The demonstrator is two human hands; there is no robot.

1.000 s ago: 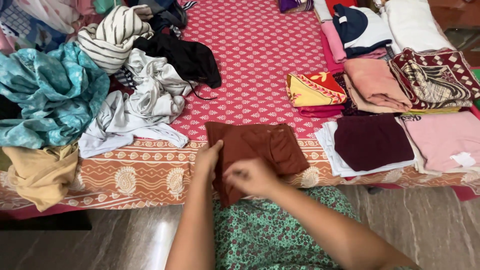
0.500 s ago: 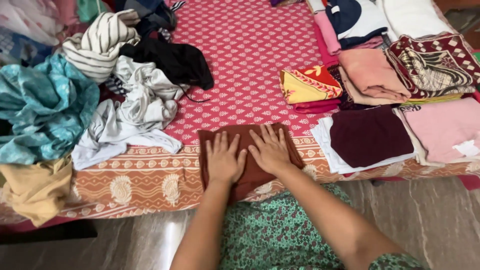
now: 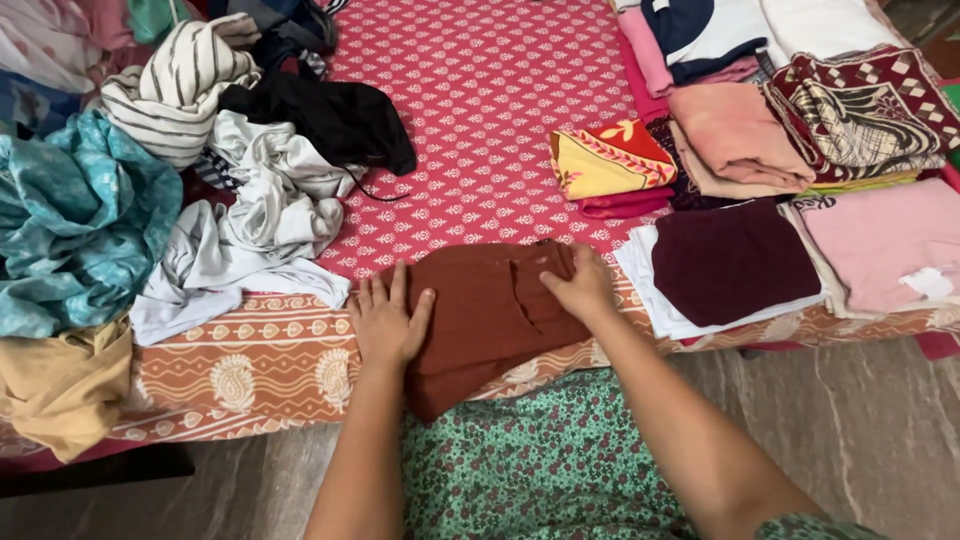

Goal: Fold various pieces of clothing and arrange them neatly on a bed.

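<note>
Red patterned bedsheet [image 3: 480,90], near edge: folded rust-brown garment [image 3: 490,310] lies between both hands, long axis roughly left-right. Left hand [image 3: 388,322] flat, fingers spread, on its left end; right hand [image 3: 580,285] curled on right end, possibly pinching the fold.

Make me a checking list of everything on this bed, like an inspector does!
Surface: bed with a red patterned sheet, orange border at the front edge.
Job's things: brown garment, folded, flat at the front edge.
Clutter: loose pile on the left, with a teal cloth, striped top, black garment; folded stacks on the right, with a maroon piece.
Grippers: left hand flat on the brown garment; right hand pressing its right edge.
Cables: nothing seen.
Surroundings: grey stone floor.
</note>
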